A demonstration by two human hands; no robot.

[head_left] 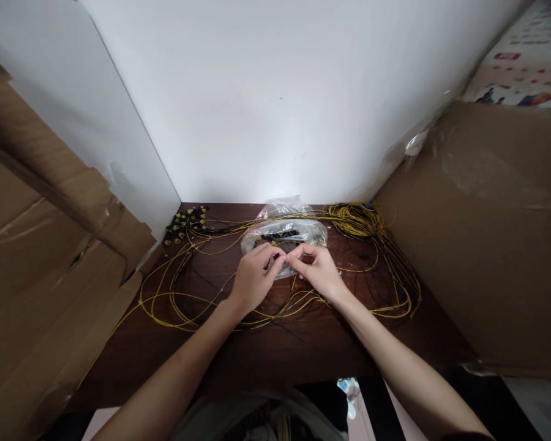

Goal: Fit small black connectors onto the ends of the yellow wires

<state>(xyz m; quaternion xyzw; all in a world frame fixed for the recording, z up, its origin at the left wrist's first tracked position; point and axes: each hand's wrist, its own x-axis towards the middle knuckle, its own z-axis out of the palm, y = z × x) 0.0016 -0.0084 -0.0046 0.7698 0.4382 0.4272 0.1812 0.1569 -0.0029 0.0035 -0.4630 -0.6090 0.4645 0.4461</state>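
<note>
Over the middle of the dark brown table [142, 361], the fingertips of my two hands meet. My left hand [253, 278] is closed in a pinch, with a small dark bit visible by its thumb and forefinger. My right hand [322, 274] also pinches, its tips touching or nearly touching the left ones. What they grip is too small to name. Just behind them lies a clear plastic bag [320, 233] with black and yellow parts [282, 234] in it. Thin yellow and black cables [298, 303] loop beneath and around my hands.
A cluster of black connectors with yellow ends [183, 225] lies at the back left. Coiled yellow cable [356, 220] is heaped at the back right. Cardboard stands on the left [41, 263] and a large carton [491, 245] on the right, with a white wall [275, 110] behind.
</note>
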